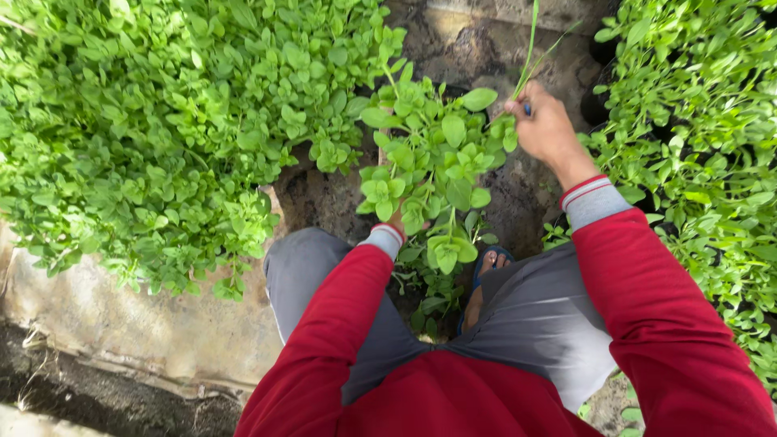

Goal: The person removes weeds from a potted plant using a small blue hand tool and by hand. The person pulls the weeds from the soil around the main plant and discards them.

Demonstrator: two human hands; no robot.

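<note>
— How far along are you?

— The broad bed of small round-leaved green plants is full; one leafy green seedling clump stands apart between my knees.

— And your hands?

— My right hand pinches a thin green grass blade just beside the clump. My left hand is buried under its leaves; its grip I can't tell.

Daylit dark soil, concrete ledge

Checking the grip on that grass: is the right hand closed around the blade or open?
Closed: the right hand pinches a thin grass blade that rises upright from its fingers.
</note>
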